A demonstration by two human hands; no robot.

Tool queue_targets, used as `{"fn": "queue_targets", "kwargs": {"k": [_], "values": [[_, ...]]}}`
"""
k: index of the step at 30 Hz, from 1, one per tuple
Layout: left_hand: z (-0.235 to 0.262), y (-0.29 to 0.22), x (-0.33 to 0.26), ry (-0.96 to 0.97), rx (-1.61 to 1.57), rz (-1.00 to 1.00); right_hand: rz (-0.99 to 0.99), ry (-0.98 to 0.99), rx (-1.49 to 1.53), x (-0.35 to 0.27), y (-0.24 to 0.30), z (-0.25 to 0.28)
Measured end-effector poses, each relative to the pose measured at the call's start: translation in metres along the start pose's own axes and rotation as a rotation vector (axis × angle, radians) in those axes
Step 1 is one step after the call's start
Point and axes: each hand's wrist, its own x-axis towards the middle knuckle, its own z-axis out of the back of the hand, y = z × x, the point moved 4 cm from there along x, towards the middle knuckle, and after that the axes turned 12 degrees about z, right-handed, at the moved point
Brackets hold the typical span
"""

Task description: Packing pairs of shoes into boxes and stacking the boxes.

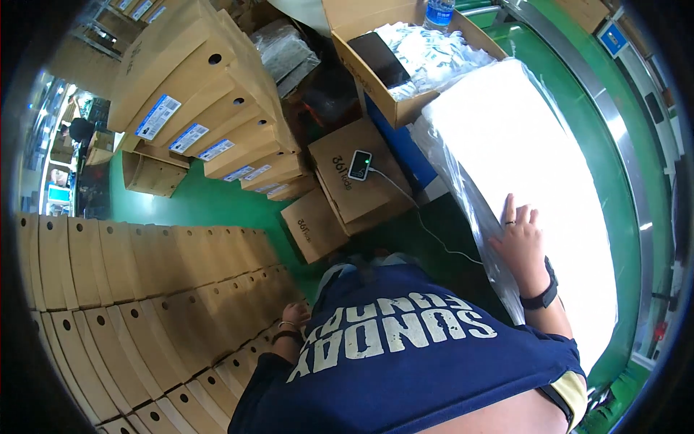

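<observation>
My right hand (522,249) lies palm down on a white, plastic-wrapped slab-like stack (535,145), its fingers apart and holding nothing. A ring and a dark wristband show on that arm. My left hand (294,316) hangs low by my side with its fingers curled in, close to the rows of brown shoe boxes (166,253). No object shows in it. Between the two sides, a phone-like device (359,165) with a lit screen rests on a closed brown carton (361,181). A white cable (441,242) runs from it toward the white stack.
A tall, leaning stack of shoe boxes (195,94) stands at the far left. At the back, an open carton (405,108) holds small white packets (434,54), a dark flat piece and a water bottle (439,13). A metal-edged green conveyor (578,79) curves along the right.
</observation>
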Motion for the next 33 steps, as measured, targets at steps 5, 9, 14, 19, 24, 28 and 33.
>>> {"fn": "queue_targets", "kwargs": {"k": [5, 9, 14, 19, 24, 28, 33], "values": [[-0.005, -0.015, 0.030, 0.123, -0.093, -0.051, -0.026, 0.029, -0.033, -0.002, 0.000, 0.009], [-0.020, -0.042, 0.029, 0.151, -0.056, -0.123, -0.056, 0.062, -0.001, -0.002, 0.002, 0.018], [-0.032, -0.092, 0.004, 0.029, 0.534, -0.430, -0.025, 0.030, 0.359, -0.015, -0.026, 0.055], [-0.023, -0.118, 0.005, 0.085, 0.320, -0.156, 0.385, -0.900, 0.750, -0.051, 0.031, 0.201], [-0.012, -0.139, -0.013, 0.003, 0.300, -0.190, 0.782, -1.015, 0.774, -0.068, 0.105, 0.270], [-0.016, -0.146, -0.004, 0.005, 0.335, -0.201, 0.831, -0.896, 0.673, -0.047, 0.122, 0.296], [0.039, -0.107, 0.074, 0.142, 0.408, -0.216, 1.022, -0.660, 0.620, -0.036, 0.158, 0.311]]}}
